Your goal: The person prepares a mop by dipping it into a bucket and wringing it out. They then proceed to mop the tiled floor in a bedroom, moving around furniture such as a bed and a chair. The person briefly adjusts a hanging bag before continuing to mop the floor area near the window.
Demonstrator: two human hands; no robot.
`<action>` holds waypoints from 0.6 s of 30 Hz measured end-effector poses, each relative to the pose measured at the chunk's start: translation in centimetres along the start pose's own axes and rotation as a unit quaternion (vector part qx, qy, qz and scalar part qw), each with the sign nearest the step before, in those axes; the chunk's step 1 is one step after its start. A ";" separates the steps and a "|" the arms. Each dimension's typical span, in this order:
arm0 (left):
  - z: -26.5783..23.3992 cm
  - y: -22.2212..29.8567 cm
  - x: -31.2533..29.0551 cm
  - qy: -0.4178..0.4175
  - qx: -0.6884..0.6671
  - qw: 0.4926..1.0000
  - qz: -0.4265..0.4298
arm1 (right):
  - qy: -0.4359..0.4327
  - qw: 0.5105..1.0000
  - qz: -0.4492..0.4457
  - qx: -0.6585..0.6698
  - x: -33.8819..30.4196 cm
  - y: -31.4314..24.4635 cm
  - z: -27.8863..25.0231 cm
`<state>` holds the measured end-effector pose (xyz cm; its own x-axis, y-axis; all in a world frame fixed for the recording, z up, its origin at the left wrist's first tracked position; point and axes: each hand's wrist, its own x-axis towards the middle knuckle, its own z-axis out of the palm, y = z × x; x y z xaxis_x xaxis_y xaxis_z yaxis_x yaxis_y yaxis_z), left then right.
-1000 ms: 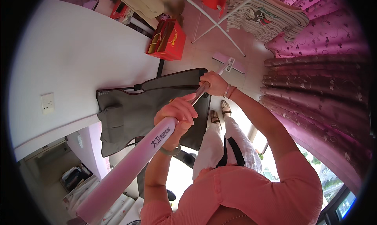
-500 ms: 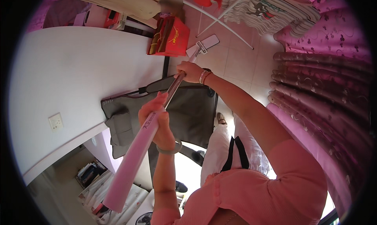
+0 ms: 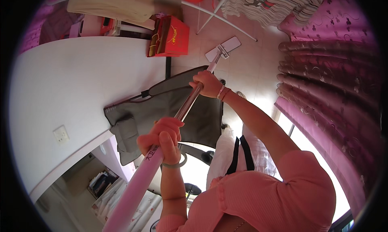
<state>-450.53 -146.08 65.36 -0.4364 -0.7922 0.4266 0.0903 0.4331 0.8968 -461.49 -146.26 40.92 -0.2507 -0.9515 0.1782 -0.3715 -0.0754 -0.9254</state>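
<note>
A flat mop runs slantwise across the view, its pink-and-metal handle [image 3: 133, 187] rising from the lower left. My left hand [image 3: 163, 139] is closed around the pink grip, its thumb lying along it. Farther up, my right hand [image 3: 208, 84] wraps the metal part of the pole near its far end. The flat rectangular mop head [image 3: 232, 44] rests on the pale tiled floor beyond my right hand. Beneath the pole lies a dark grey folding lounger or chair [image 3: 161, 106], partly covered by my hands and the handle.
Left stands a white panel [image 3: 85, 86] with a wall socket [image 3: 61, 135]. A red gift bag [image 3: 176, 36] sits at its far end. White drying-rack legs [image 3: 238, 27] and a striped garment [image 3: 262, 5] are at the back. Pink curtains [image 3: 327, 82] hang on the right.
The mop head has slid to the right over the floor. My right hand has shifted right and nearer; my left hand has come nearer, with its fingers wrapped more tightly round the grip.
</note>
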 end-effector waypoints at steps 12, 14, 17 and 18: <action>-3.0 5.0 -11.6 -0.106 -0.155 0.980 -0.066 | 0.172 0.979 0.092 -0.055 -17.6 -5.3 1.0; -3.5 6.5 -14.0 -0.137 -0.195 0.968 -0.076 | 0.210 0.972 0.096 -0.048 -20.8 -6.5 2.1; -5.1 8.1 -17.7 -0.186 -0.195 0.961 -0.065 | 0.241 0.961 0.121 -0.065 -25.1 -8.3 4.5; -5.7 8.8 -18.8 -0.191 -0.193 0.959 -0.074 | 0.260 0.955 0.133 -0.052 -26.5 -9.0 5.3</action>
<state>-436.46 -129.79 65.85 -0.7602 -0.5846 0.2837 0.2952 0.0783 0.9522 -446.73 -121.96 42.71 -0.7482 -0.6546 0.1078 -0.3125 0.2044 -0.9276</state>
